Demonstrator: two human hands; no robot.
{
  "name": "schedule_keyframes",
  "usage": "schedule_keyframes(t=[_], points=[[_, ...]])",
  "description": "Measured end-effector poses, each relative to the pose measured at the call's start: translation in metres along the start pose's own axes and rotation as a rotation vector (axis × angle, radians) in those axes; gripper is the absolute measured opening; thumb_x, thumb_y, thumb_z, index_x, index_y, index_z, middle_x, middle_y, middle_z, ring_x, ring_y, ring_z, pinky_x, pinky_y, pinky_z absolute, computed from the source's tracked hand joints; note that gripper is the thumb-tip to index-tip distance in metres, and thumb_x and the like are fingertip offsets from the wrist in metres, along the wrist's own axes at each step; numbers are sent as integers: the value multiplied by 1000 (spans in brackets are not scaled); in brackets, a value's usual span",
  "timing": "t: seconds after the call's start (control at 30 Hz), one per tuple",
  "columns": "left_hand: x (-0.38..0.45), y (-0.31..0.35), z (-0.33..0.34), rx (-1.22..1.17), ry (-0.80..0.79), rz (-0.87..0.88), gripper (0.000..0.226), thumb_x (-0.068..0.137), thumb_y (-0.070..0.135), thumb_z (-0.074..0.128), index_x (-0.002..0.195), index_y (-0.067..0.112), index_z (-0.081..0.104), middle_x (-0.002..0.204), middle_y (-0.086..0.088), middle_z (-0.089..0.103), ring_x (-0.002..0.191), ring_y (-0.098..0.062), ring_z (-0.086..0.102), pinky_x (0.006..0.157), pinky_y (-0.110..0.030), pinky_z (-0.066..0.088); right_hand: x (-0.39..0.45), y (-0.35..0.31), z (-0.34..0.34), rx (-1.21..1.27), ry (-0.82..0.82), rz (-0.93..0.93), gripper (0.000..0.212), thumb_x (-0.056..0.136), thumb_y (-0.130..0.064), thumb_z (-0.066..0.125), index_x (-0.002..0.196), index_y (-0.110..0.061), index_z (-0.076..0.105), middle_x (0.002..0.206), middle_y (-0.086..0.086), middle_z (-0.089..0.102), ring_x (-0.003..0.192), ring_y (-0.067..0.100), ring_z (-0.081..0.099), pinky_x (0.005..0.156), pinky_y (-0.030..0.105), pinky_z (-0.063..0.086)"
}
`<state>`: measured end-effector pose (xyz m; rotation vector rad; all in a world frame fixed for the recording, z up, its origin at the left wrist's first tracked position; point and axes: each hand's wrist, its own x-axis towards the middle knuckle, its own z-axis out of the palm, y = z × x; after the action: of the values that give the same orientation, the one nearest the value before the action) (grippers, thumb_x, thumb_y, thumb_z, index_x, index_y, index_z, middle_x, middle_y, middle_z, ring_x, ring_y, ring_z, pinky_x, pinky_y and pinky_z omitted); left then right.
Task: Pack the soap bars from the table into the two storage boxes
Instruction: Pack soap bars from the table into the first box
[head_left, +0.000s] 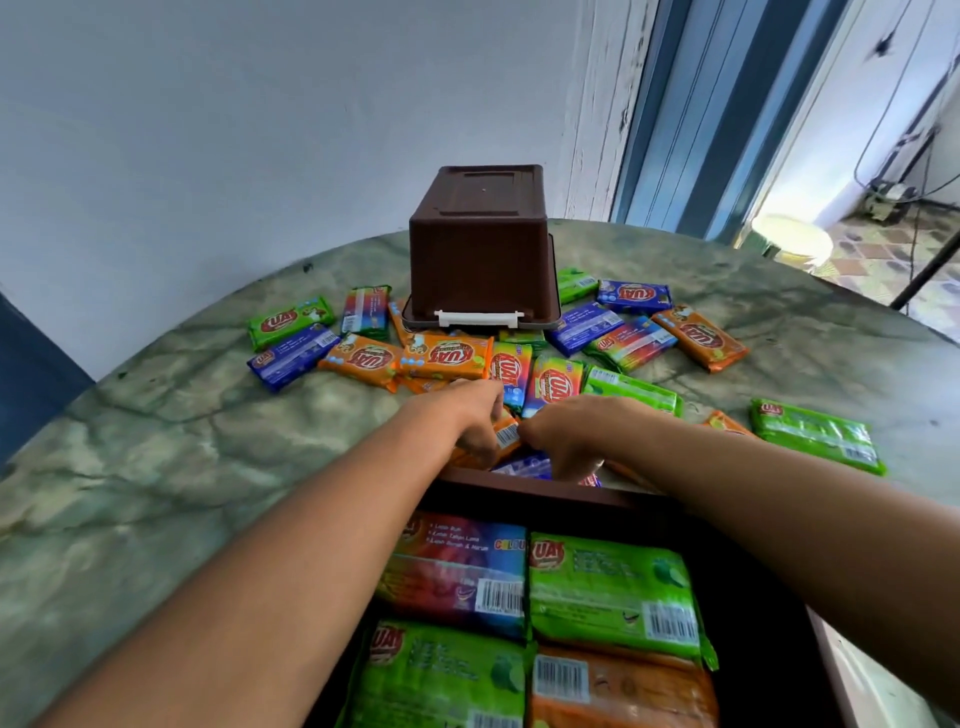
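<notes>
Here both arms reach forward over the near box (545, 496), a dark brown bin at the bottom of the view. Four soap bars lie flat inside it: a rainbow bar (457, 571) and a green bar (613, 597) at the back, another green one (441, 675) and an orange one (618, 691) in front.

Just past the box's far rim, the left hand (470, 415) is curled round an orange bar (506, 434), its barcode end showing between the two hands. The right hand (566, 434) is bent down next to it, fingers tucked among a blue bar (524, 464) and others at the rim; I cannot tell whether it grips any of them.

The second box (480, 254) stands upside down farther back on the green marbled table (182, 441), its white handle (479, 317) facing the camera, resting partly on loose bars. Many more bars are scattered around it: green (291, 321), blue (293, 356), orange (361, 359) and rainbow (366, 310) ones to the left, blue (632, 296), orange (700, 338) and rainbow (631, 344) to the right. One green bar (818, 435) lies apart at the far right.
</notes>
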<state>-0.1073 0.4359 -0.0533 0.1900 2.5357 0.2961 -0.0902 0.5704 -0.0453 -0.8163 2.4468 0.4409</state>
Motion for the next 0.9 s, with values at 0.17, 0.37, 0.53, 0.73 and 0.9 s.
schedule_keyframes(t=[0.17,0.37,0.53,0.73,0.9], points=[[0,8,4,158,15,60,57,67,13,80,107,20,40,117,-8,50,105,-30,52,77,-41,47,7,-10,-2,-243,-38,-20,39,87,-25,63,125,-22,54,86,-4,55,77,18,52,67,30,43],[-1,9,5,246,87,97,58,66,9,78,105,21,37,118,-9,51,108,-29,52,77,-38,44,-1,0,4,-261,80,-15,41,86,-28,65,124,-20,56,101,0,64,81,19,55,67,29,41],[-13,1,-2,301,316,139,57,74,21,73,122,24,41,124,-5,51,113,-25,48,91,-40,46,-22,11,-6,-240,215,33,46,78,-41,72,112,-13,59,108,4,63,92,21,60,75,34,50],[-119,17,-43,172,618,354,57,70,13,73,120,26,48,113,3,56,103,-17,51,84,-37,50,-125,30,-34,89,555,214,72,79,-54,60,140,-24,38,113,7,65,93,28,62,66,32,43],[-212,-1,4,84,459,504,60,64,17,73,119,31,52,111,12,57,101,-10,54,89,-29,47,-212,-12,16,192,583,163,79,76,-66,49,146,-36,31,129,0,59,112,27,58,82,38,49]])
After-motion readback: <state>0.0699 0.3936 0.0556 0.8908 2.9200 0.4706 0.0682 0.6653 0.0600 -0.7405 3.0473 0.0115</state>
